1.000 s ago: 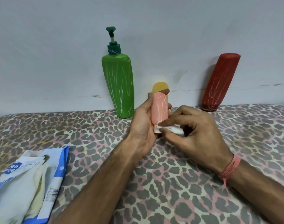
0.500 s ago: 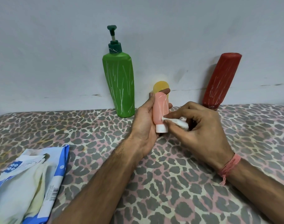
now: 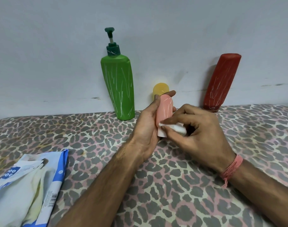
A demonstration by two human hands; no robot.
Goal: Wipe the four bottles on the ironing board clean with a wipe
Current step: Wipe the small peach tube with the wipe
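My left hand (image 3: 146, 126) holds a small pink bottle (image 3: 164, 110) upright, white cap down, at the middle of the board. My right hand (image 3: 199, 136) pinches a folded white wipe (image 3: 176, 127) against the bottle's lower part near the cap. White scribble marks show on the pink body. A green pump bottle (image 3: 120, 89) with white marks stands against the wall to the left. Behind my fingers a yellow bottle (image 3: 160, 89) shows only its top. A red bottle (image 3: 220, 82) with white marks leans on the wall at the right.
The ironing board (image 3: 172, 185) has a leopard-print cover in pink and grey. A blue and white wipes packet (image 3: 30, 185) lies open at the lower left. A plain grey wall (image 3: 156, 30) rises right behind the bottles.
My right hand rubs the wipe along the pink bottle's lower part: up from the cap, then back down toward it. My left hand keeps the bottle in place.
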